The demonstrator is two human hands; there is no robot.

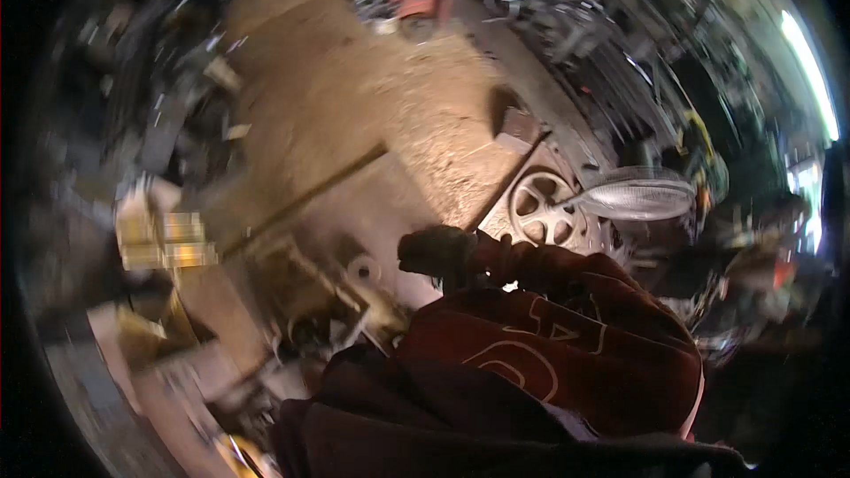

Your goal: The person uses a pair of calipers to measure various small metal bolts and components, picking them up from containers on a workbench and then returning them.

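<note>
My right hand, dark and seemingly gloved, reaches across the middle of the view from a red sleeve. Shadow and blur hide its fingers, so I cannot tell whether it holds anything. Just beyond and to the left of it lies a flat brownish plate or bench top. A pale ring-shaped piece sits on the near side of that surface, left of the hand. To the right of the hand is a spoked wheel. My left hand is out of sight; dark cloth and my red top fill the lower part.
A fan with a round wire guard stands right of the wheel. Yellow boxes are at the left. Beyond lies a brown dirt floor, with a red machine at its far end. Blurred metal clutter lines both sides.
</note>
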